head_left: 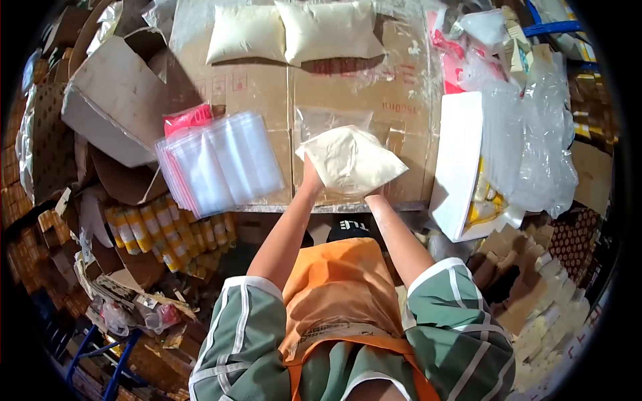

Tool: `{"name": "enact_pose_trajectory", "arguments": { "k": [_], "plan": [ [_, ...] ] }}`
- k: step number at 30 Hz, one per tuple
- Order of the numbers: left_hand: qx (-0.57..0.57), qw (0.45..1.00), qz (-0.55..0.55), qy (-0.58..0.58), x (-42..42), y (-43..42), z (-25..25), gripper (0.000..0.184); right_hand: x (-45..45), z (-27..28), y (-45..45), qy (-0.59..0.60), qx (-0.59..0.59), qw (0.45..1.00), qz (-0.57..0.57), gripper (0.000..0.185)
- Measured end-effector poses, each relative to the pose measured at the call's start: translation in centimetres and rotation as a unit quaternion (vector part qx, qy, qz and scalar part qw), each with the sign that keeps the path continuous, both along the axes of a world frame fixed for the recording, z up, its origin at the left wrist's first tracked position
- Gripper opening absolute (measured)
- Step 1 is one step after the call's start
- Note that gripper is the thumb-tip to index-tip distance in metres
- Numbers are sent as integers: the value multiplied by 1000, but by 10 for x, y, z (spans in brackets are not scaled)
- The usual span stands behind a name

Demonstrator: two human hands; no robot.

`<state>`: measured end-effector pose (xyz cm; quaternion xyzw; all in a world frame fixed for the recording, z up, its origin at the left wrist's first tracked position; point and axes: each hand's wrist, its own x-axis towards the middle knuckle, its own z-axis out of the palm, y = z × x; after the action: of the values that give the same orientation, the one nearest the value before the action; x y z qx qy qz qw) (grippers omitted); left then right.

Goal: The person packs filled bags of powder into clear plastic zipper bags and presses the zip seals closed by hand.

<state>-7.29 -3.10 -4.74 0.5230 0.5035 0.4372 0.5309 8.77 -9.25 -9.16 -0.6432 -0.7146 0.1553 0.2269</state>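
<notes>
Left hand (pixel 311 176) is at the left edge of the filled bag (pixel 351 160), right hand (pixel 375 194) by its near side, fingers hidden so can't tell if they're clamped, long axis roughly side-to-side over the cardboard (pixel 257 87).

The bare left forearm (pixel 286 230) and right forearm (pixel 401 234) angle forward and inward; the left hand (pixel 311 175) and right hand (pixel 375 194) are close together, fingers largely hidden.
</notes>
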Motion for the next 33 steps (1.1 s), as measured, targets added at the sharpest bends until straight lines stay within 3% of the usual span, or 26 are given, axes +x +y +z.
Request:
{"name": "enact_pose_trajectory", "arguments": {
  "k": [1,2,4,6,8,9,10,11,12,14,15,16,18,19,20,21,22,23,24,26,28,29,30,32,33],
  "plan": [
    [74,992,-19,97,-2,-10,10,36,4,1,-7,7,-17,1000,5,46],
    [-133,989,-32,-51,-6,-22,16,41,9,3,-17,15,-36,999,11,46],
    [-23,997,-59,41,-10,-32,10,45,16,11,-21,30,-50,998,15,47],
    [-48,998,-18,-43,-10,-25,79,48,24,28,-17,50,-59,997,22,48],
    [-19,999,-42,21,-16,-36,100,51,32,51,-17,80,-85,993,23,48],
    [-74,990,15,-120,-13,-37,108,51,33,62,-13,78,-79,994,22,48],
    [-126,955,68,-258,-10,-34,117,51,29,78,-3,305,-102,946,-33,44],
    [-60,986,30,-150,-16,-27,144,50,27,101,5,517,-121,843,-81,39],
    [-3,999,6,-51,-20,-21,160,48,32,128,13,516,-119,845,-81,39],
    [-19,998,2,-63,-21,-11,186,46,36,204,40,520,-136,843,-13,30],
    [-14,998,1,-63,-20,-7,188,46,21,224,41,583,-124,795,-112,20],
    [-56,991,15,-122,-19,-6,188,43,28,215,39,585,-121,794,-112,20],
    [-91,979,28,-180,-20,-7,196,40,44,184,44,504,-190,835,-110,18],
    [-57,995,22,-75,-23,-10,203,35,32,223,37,399,-95,907,-99,13],
    [-19,999,19,32,-27,-10,209,30,9,263,32,322,26,933,-159,25],
    [-7,998,57,-33,-21,-15,224,26,7,267,31,349,38,924,-151,25],
    [-37,996,80,9,-20,-19,220,24,7,268,25,374,41,915,-148,25],
    [-46,993,111,1,-15,-21,205,21,4,262,26,313,-7,937,-152,17],
    [-56,989,138,-7,-9,-18,183,18,2,230,28,245,-43,955,-162,12],
    [-4,991,133,-7,-5,-10,122,14,8,120,37,313,-59,931,-180,15],
    [-33,980,145,130,-6,-13,45,12,0,67,34,351,-85,916,-177,21],
    [-46,980,142,131,-4,-25,40,12,-8,64,28,383,-177,882,-208,28],
    [-65,975,105,185,-6,-37,35,11,-16,48,22,301,-106,926,-203,38],
    [-84,964,66,244,-5,-36,34,9,-32,48,6,255,-36,942,-215,52],
    [-119,960,98,234,-7,-45,39,9,-35,51,-2,263,-90,933,-229,57]
  ]
}}
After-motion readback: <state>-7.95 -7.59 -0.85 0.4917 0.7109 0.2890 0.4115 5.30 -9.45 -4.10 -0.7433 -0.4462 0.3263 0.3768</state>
